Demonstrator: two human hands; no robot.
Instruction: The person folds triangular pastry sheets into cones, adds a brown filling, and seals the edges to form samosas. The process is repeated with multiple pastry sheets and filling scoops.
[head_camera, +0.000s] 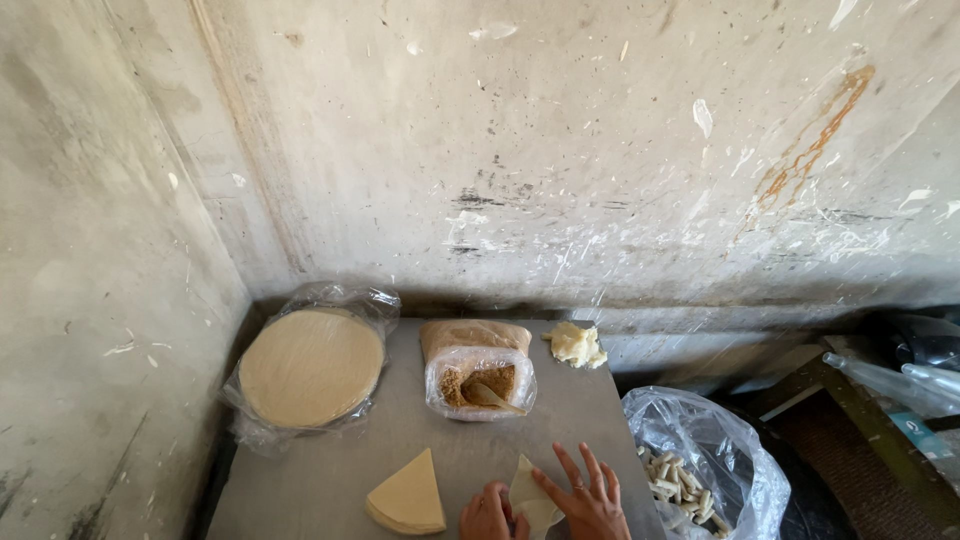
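A thin dough sheet is being pinched by the curled left hand and pressed by the splayed-fingered right hand, beside a wedge-shaped wrapper stack.

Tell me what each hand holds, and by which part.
Both the left hand and right hand are on the small dough wrapper, at its side edges; the exact grip cannot be told.

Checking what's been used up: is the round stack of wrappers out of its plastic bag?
No, the round stack of wrappers lies inside its clear plastic bag at the table's back left corner.
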